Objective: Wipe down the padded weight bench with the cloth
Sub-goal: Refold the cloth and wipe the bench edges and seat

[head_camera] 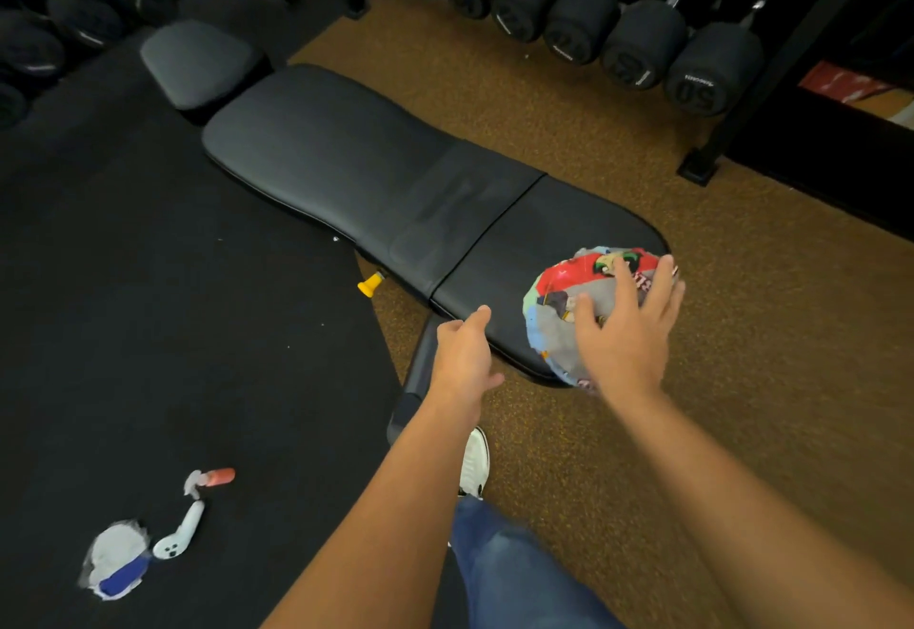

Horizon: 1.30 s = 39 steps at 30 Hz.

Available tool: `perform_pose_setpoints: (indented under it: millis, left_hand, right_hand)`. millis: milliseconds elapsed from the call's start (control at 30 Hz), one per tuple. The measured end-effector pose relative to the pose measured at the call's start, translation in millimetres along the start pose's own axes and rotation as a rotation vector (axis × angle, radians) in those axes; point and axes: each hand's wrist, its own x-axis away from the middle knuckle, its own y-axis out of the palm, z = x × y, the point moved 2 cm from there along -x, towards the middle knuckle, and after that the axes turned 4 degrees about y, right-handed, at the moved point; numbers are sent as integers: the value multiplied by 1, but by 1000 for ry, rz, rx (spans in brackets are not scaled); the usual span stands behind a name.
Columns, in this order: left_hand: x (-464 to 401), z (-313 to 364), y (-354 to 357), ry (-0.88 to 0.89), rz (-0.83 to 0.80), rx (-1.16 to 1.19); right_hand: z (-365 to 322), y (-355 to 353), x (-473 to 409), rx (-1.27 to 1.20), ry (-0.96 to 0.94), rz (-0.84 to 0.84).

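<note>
Floor items [148, 539]: white, blue and orange bits on the black mat, well left of the table's near end; too blurred to identify.
Table [346, 154]: black padded weight bench running diagonally; its frame is mostly hidden beneath the pads.
Left hand [462, 356]: hovers at the table's near edge, grip loosely spread, holding nothing.
Cloth [569, 302]: multicoloured, bunched on the table's near end; its right part is hidden.
Right hand [623, 332]: flat on the cloth, grip spread.
Dumbbells [583, 20]: racked beyond the table, partly cut off.
</note>
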Motion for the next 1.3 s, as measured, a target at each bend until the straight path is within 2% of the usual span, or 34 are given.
perform_pose_setpoints:
  millis: [133,233,400,567,667,800,933,1067,1300]
  left_hand:
    - [-18,11,-18,-15,22,-81]
    - [-31,21,-27,6,21,-148]
    - [-45,41,-36,-7,-28,-161]
    - [-58,54,-50,-29,-95,-148]
    - [-71,74,-63,19,-14,-193]
    - [-84,104,-72,61,38,-125]
    - [-86,129,-75,90,-76,-135]
    - [-90,155,-88,141,-105,-132]
    - [-110,200,-137,282,53,-104]
  right_hand:
    - [-31,12,-53,393,-114,-97]
    - [-65,37,-51,487,-253,-161]
    - [-99,62,-17,335,-429,-187]
    - [-120,68,-26,75,-446,-228]
    - [-136,71,-38,-24,-458,-262]
    - [-160,71,-50,-99,-503,-362]
    - [-189,65,-61,-199,-534,-433]
    - [-223,60,-72,-310,-536,-461]
    - [-288,66,-84,-399,-585,-504]
